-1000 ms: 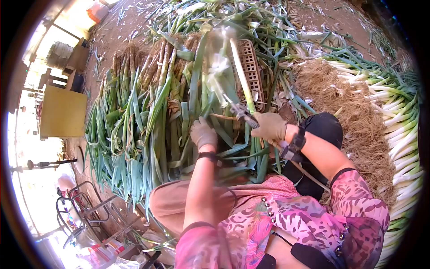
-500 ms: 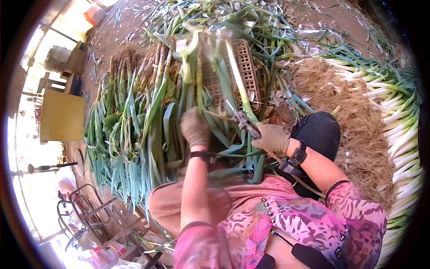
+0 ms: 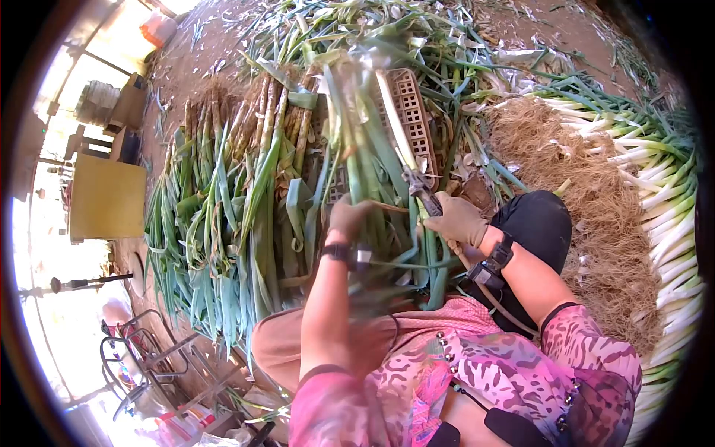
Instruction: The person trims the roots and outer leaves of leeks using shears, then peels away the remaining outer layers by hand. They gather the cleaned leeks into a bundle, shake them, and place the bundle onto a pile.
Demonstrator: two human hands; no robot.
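My left hand [image 3: 348, 220], in a work glove and slightly blurred, is closed around the leaves of a leek [image 3: 354, 160] that points away from me. A thin dry leaf reaches from beside its fingers toward the right. In my gloved right hand [image 3: 456, 220] is an air blow gun [image 3: 422, 195], its nozzle end pointing up and left. A hose [image 3: 482, 274] runs from the gun past my wrist. Just beyond the gun, a leek with a clean white stem [image 3: 397, 115] lies against a plastic crate [image 3: 414, 123].
Unpeeled leeks [image 3: 223, 186] with brownish stems lie piled on the left. To the right, cleaned white leeks [image 3: 663, 223] form a long row, their roots [image 3: 588, 194] toward me. Stripped leaves [image 3: 335, 30] cover the ground ahead. A yellow panel [image 3: 108, 197] and a metal-framed cart [image 3: 149, 357] stand at left.
My left hand has moved right, toward my right hand, and the leek leaves have shifted with it. The blow gun has tilted more upright and moved slightly right.
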